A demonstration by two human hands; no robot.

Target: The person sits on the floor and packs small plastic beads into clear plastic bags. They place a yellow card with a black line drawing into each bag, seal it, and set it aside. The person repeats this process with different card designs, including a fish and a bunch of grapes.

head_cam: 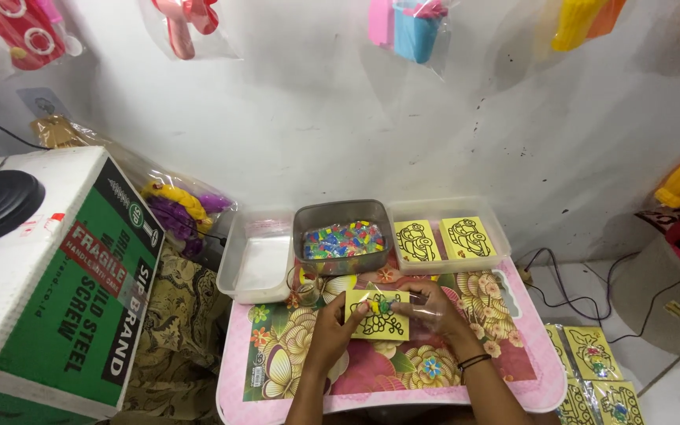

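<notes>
Both hands [338,323] [433,311] — gripping yellow card [377,316].

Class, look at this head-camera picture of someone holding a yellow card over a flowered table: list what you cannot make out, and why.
- Drawing on the yellow card, head view: partly covered by the left hand and right hand.
- Coloured pieces in the metal tray: too small to identify.
- Finished packets on the floor: cut off by the bottom edge.
- Hanging toys: cut off by the top edge.

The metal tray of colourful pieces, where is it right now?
In the head view, the metal tray sits at the table's far edge, centre, between two clear plastic containers, just beyond the yellow card held in both hands.
</notes>
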